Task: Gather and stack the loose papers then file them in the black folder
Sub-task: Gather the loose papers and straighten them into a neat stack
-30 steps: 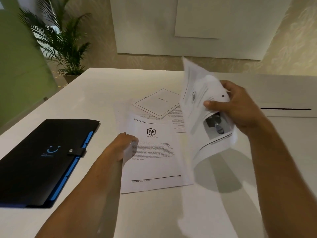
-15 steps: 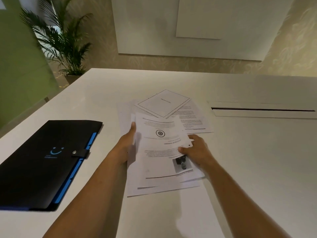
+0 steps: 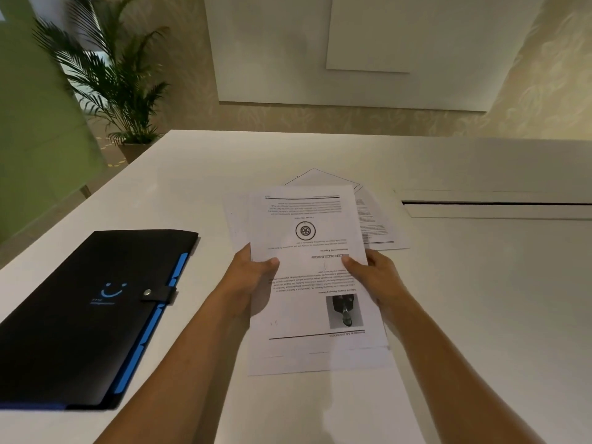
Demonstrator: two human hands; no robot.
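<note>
White held papers [image 3: 307, 251] hide sheets [image 3: 378, 219] behind.

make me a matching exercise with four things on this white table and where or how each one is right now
Things:
1. black folder with blue tabs
2. stack of printed white papers
3. loose white sheets
4. potted green palm

States:
A. on the floor past the table's far left corner
B. held at both side edges by the left hand and right hand
C. flat on the table beyond the stack
D. snapped shut, left of the hands

Pairs: 1-D, 2-B, 3-C, 4-A

The smooth, slightly glossy white table [image 3: 480, 299] bears matt white printed paper sheets [image 3: 314, 283]; the black folder [image 3: 80, 315] looks matt.
</note>
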